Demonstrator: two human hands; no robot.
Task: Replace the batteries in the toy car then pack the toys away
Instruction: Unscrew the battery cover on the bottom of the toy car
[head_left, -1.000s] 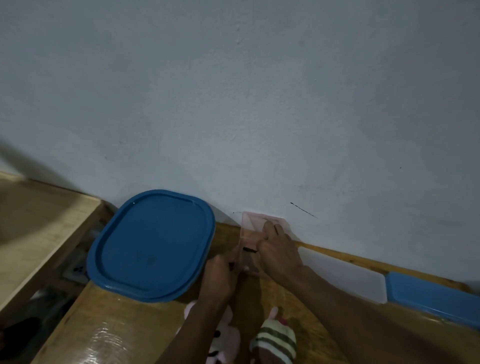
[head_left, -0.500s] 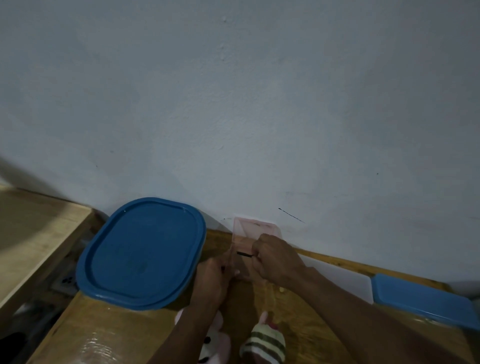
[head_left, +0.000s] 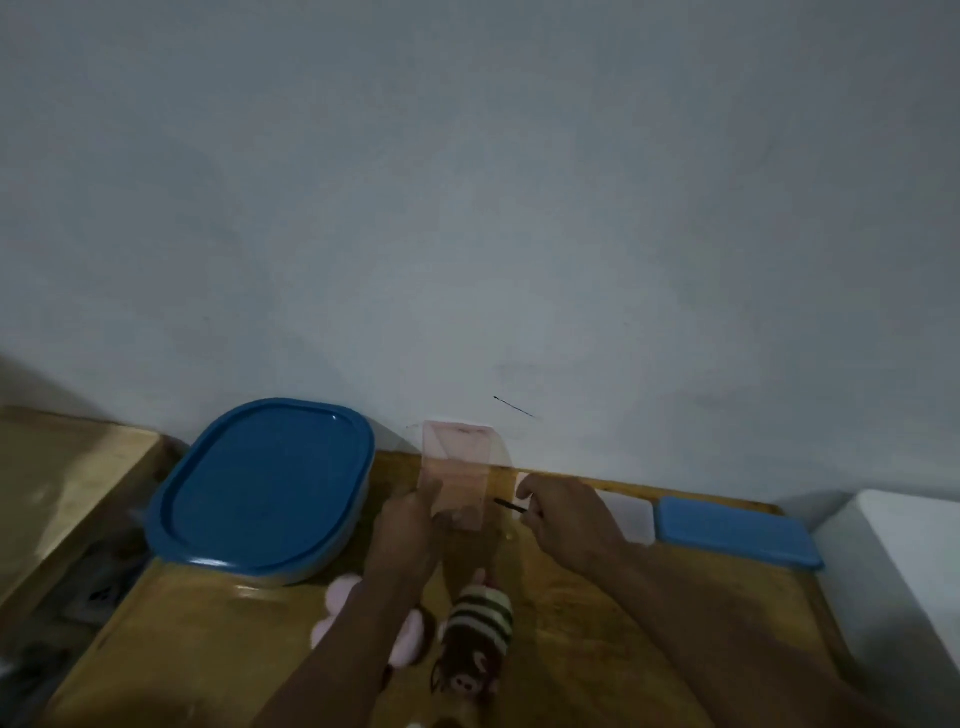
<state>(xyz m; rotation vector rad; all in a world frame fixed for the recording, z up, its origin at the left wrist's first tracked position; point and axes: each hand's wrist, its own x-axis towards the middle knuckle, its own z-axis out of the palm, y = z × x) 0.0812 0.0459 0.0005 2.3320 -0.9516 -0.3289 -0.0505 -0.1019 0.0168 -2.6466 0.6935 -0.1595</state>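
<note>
Toys: I see a pink plush toy (head_left: 338, 592) and a striped plush pig (head_left: 480, 621) lying side by side on the wooden table (head_left: 571, 649), close to the near edge. The left forearm crosses over the pink one, so only parts of it show.
Left hand (head_left: 408, 538): it is just beyond the toys. Its fingers are curled against the left side of the clear pink box (head_left: 457, 480) and the thumb lies on the front of the box, so the hand holds the box.
Right hand (head_left: 569, 519): it is to the right of the box and does not touch it. The fingers are curled, and thumb and forefinger pinch a thin dark stick (head_left: 506, 504). The free end of the stick points left, near the right edge of the box.
Box: it stands upright between the two hands, with its top in front of the wall. I cannot tell what is inside.
Left side: a big container with a blue lid (head_left: 265, 483) stands on the table, just beside the box and close to the wall.
Right side: a flat white lid (head_left: 626, 514) lies behind the right hand, and a flat blue lid (head_left: 737, 530) lies just beside it.
Far left: a second wooden surface (head_left: 62, 483), with a gap between it and the table.
Far: a grey-blue wall (head_left: 467, 208) with a short dark mark (head_left: 514, 407) above the box.
</note>
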